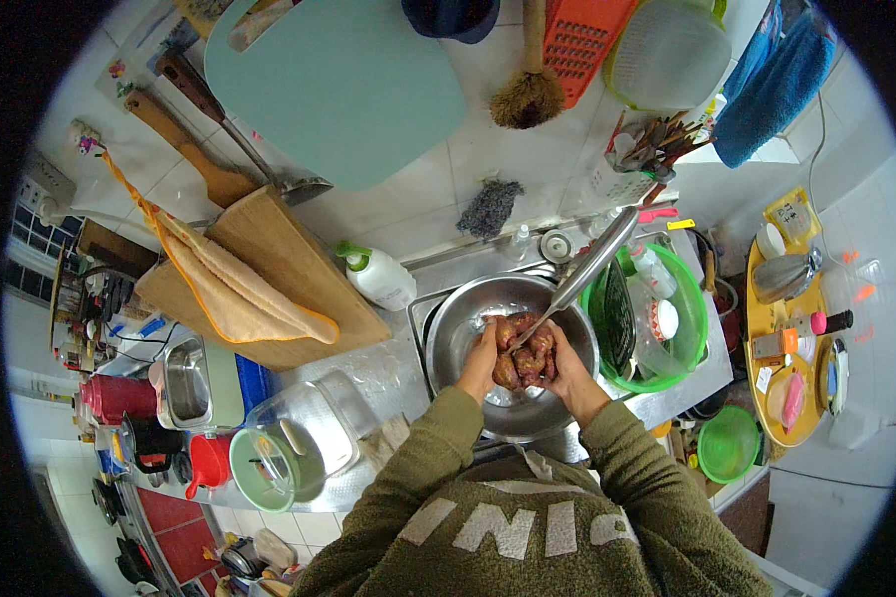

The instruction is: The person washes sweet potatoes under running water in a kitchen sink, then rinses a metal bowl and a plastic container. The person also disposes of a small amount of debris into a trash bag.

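In the middle of the head view, a round stainless-steel basin sits in the sink. Between them my two hands cup several reddish-brown tubers, whose exact kind I cannot tell. My left hand grips the cluster from its left side. On the opposite side, my right hand presses in with fingers curled around the pieces. A brushed-metal faucet slants over the basin's rim, and a thin stream of water falls from its tip onto the tubers. Some water shines at the basin's bottom.
A green plastic basket holding bottles and a black rack stands right of the basin. To the left are a white pump bottle, wooden cutting boards, a clear plastic container and a pale green bowl. Chopsticks fill a holder behind.
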The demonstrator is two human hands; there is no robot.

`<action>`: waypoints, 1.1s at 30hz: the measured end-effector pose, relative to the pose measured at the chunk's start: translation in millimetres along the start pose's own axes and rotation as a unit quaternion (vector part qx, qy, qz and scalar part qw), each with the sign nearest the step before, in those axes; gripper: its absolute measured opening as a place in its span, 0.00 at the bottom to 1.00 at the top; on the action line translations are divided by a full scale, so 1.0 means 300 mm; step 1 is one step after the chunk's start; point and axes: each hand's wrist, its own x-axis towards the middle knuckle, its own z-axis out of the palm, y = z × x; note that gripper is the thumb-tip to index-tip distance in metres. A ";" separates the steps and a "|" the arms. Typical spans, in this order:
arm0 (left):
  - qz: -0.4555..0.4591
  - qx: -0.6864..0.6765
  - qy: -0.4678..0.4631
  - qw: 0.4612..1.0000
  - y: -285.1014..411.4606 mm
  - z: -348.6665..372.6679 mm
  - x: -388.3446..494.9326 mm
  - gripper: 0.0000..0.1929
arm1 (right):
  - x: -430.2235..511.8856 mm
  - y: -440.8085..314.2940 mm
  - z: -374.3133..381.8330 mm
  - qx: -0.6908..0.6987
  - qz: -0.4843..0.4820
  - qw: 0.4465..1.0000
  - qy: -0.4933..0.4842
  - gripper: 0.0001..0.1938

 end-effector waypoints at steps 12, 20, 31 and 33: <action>0.011 -0.082 0.020 0.996 0.089 -0.079 -0.056 0.33 | 0.123 -0.027 0.161 -0.084 0.043 0.995 -0.023 0.36; -0.007 -0.043 0.042 0.998 0.094 -0.116 -0.178 0.32 | 0.047 0.043 0.175 -0.074 0.075 0.993 -0.056 0.32; -0.025 0.039 -0.045 0.998 0.034 0.028 -0.162 0.30 | -0.070 0.049 0.007 0.059 0.003 0.998 -0.036 0.29; -0.019 0.057 -0.048 0.997 0.042 0.055 -0.132 0.30 | -0.050 0.018 -0.003 0.033 -0.009 0.999 -0.023 0.29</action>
